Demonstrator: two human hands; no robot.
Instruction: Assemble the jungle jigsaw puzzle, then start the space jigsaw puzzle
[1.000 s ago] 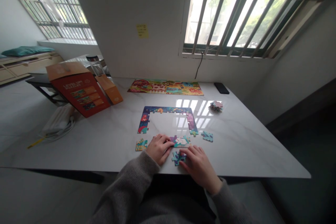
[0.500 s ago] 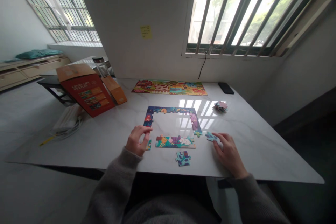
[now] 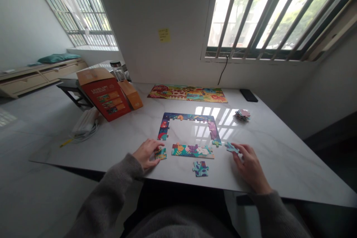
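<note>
One red box (image 3: 104,95) at ten o'clock from the dark-blue, three-sided puzzle frame (image 3: 192,117) reads "LEVEL UP! PUZZLES". At eight, the left hand (image 3: 145,153) flanks a partly covered green piece (image 3: 161,153); fingers clamped or not, I cannot tell. At six, a rabbit strip (image 3: 192,151). At four, the right hand (image 3: 251,165) pinches a teal piece (image 3: 231,147), hiding its edge.

Daylight pours through barred window (image 3: 259,18) on right, panes nearly white; curtained window (image 3: 93,5) far left glows too. Wall (image 3: 156,0) between sits dim grey, far-right corner (image 3: 334,152) almost black. Barred glare on tabletop (image 3: 279,163) around right side of puzzle border (image 3: 214,130). Grey sleeves (image 3: 107,189) murky. Outer edges stretched. Handwriting on yellow note (image 3: 164,35) soft from here, perhaps blurred.
</note>
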